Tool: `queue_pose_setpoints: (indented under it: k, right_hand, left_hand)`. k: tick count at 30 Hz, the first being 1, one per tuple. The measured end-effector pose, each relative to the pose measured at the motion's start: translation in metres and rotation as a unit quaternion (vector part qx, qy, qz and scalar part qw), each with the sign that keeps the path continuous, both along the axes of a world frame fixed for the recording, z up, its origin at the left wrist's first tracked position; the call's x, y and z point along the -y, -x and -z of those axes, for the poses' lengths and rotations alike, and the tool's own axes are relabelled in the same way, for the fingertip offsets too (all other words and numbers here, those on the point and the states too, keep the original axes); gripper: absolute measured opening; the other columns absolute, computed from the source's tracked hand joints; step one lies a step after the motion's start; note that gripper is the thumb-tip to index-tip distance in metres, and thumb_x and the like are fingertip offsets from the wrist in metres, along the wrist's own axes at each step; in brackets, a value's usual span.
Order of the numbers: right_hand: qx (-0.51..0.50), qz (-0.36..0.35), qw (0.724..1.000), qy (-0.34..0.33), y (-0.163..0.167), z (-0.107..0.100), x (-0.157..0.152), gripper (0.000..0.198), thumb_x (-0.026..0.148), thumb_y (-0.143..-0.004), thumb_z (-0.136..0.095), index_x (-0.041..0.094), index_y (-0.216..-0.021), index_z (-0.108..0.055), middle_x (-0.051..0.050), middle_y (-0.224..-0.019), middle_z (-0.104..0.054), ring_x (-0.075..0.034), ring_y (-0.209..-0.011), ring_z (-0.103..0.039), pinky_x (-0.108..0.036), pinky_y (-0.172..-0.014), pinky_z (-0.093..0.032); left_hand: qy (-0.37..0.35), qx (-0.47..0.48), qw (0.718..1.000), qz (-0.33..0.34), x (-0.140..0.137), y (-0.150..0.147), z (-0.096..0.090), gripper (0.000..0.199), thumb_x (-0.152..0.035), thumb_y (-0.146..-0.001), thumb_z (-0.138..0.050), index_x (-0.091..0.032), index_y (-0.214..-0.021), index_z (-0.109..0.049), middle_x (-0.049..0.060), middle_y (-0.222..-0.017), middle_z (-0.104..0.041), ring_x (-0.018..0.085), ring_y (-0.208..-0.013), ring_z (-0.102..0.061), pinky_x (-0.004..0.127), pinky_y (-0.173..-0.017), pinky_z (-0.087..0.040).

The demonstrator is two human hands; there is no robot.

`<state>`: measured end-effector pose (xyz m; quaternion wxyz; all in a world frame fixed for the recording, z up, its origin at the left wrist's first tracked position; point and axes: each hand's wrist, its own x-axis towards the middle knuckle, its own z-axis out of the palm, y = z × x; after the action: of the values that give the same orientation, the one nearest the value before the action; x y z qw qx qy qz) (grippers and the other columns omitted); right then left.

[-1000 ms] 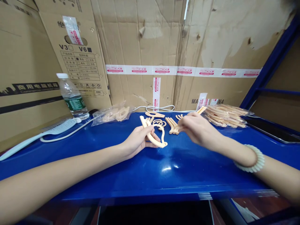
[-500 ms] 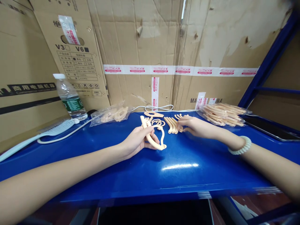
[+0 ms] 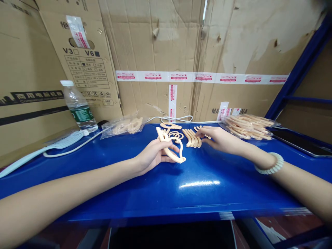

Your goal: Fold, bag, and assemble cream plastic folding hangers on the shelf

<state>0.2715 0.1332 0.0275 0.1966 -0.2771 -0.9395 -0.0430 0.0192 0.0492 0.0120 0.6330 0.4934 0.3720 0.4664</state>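
Observation:
My left hand [image 3: 158,152] is closed around beige curved plastic pieces [image 3: 173,156] that look like parts of a folding clothes hanger. They form a loop with a gap in the middle, held tilted above the table. My right hand [image 3: 215,137] hovers at the right end of a row of beige hanger arms [image 3: 190,138], its fingers bent and apart. Its fingertips are close to the last arm; whether they touch it I cannot tell. Thin hook-shaped pieces [image 3: 177,135] lie beyond my left hand. Smaller curved pieces [image 3: 197,128] are partly hidden behind my right hand.
On the blue table [image 3: 166,193], a clear bag of beige parts [image 3: 124,126] lies at the left, another bag [image 3: 247,126] at the right. A water bottle [image 3: 79,109], a hairbrush [image 3: 59,141], a white cable [image 3: 178,119] and a dark tablet-like device [image 3: 303,142] surround them. Cardboard [image 3: 155,52] stands behind.
My right hand has shifted slightly right and lifted a little off the end of the row, showing more of the last arm. My left hand keeps its hold, almost unmoved.

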Motion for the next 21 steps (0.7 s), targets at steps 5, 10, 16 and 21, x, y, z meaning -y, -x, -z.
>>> queue_pose_setpoints:
  k: [5,10,16,21]
  right_hand:
    - [-0.039,-0.116,0.99,-0.072,0.018,-0.002,0.031,0.028,0.013,-0.091,-0.046,0.018,-0.117,-0.054,-0.013,-0.117,-0.059,-0.023,-0.107,-0.055,-0.039,-0.088,-0.046]
    - [0.055,-0.188,0.972,-0.128,0.034,0.002,0.054,0.026,0.012,-0.094,-0.039,0.018,-0.109,-0.059,-0.011,-0.105,-0.065,-0.022,-0.1,-0.053,-0.043,-0.089,-0.04]
    - [0.006,-0.19,0.979,-0.07,0.032,0.008,0.051,0.023,0.014,-0.093,-0.042,0.017,-0.107,-0.06,-0.011,-0.105,-0.062,-0.02,-0.096,-0.055,-0.039,-0.086,-0.043]
    - [-0.155,-0.142,0.974,0.08,0.035,0.003,0.062,0.032,0.019,-0.089,-0.054,0.024,-0.121,-0.055,-0.012,-0.135,-0.044,-0.024,-0.124,-0.044,-0.042,-0.097,-0.045]
  left_hand:
    - [-0.028,-0.008,0.999,0.028,0.001,0.001,0.005,0.018,-0.009,-0.074,-0.062,-0.014,-0.089,-0.054,0.005,-0.086,-0.067,0.021,-0.079,-0.068,0.038,-0.077,-0.054]
    - [-0.087,-0.052,0.995,0.026,0.003,0.0,0.009,0.024,-0.024,-0.079,-0.067,-0.016,-0.099,-0.057,0.004,-0.088,-0.064,0.019,-0.074,-0.066,0.035,-0.072,-0.055]
    - [-0.181,-0.127,0.974,-0.051,0.005,0.0,0.006,0.019,-0.027,-0.082,-0.064,-0.015,-0.096,-0.062,0.001,-0.08,-0.061,0.012,-0.062,-0.059,0.022,-0.058,-0.048]
    - [-0.224,-0.167,0.959,-0.052,0.007,0.003,0.007,0.028,-0.031,-0.084,-0.062,-0.016,-0.107,-0.066,0.0,-0.07,-0.061,0.011,-0.055,-0.054,0.02,-0.052,-0.043]
